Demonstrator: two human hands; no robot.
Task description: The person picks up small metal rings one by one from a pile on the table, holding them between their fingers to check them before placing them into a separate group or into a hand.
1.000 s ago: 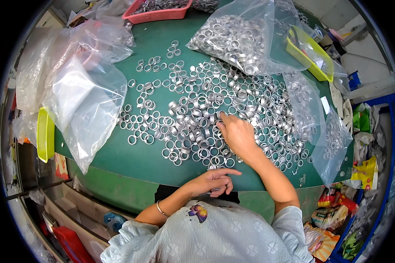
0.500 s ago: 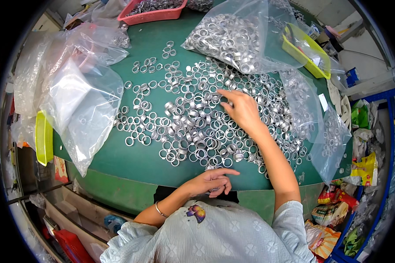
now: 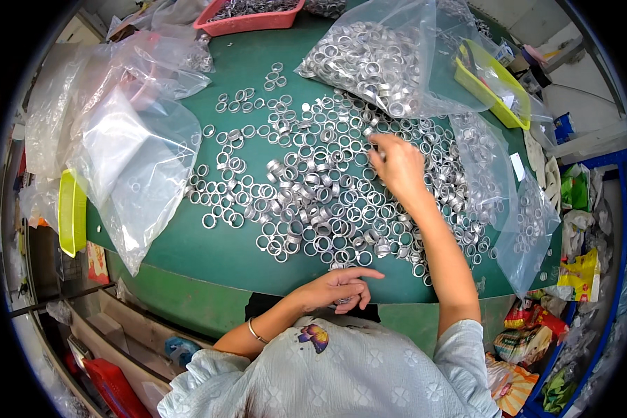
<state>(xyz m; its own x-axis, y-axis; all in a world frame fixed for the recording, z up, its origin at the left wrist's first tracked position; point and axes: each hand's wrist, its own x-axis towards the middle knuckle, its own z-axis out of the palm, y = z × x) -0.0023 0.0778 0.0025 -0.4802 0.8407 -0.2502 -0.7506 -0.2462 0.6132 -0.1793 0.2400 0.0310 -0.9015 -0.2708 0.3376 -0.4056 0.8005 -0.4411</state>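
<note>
Silver metal rings (image 3: pixel 320 188) lie in a wide, loose pile over the green table (image 3: pixel 209 66). Over the right part of the pile is my right hand (image 3: pixel 401 166), its fingers bent down and thumb and forefinger close together among the rings; whether a ring is between them is hidden. By the table's near edge rests my left hand (image 3: pixel 338 288), forefinger stretched out to the right and the other fingers curled in. A bit of grey metal, apparently rings, shows under those curled fingers.
A clear bag full of rings (image 3: pixel 369 66) lies behind the pile, beside a yellow-green basket (image 3: pixel 494 87). Flatter clear bags lie at the right and left (image 3: pixel 132 167). At the back stands a pink tray (image 3: pixel 251 22) of metal parts; another yellow-green basket (image 3: pixel 72 212) is far left.
My right hand has shifted slightly to the right over the pile, its fingers more bent. The view has moved a little; my left hand keeps its pose.
</note>
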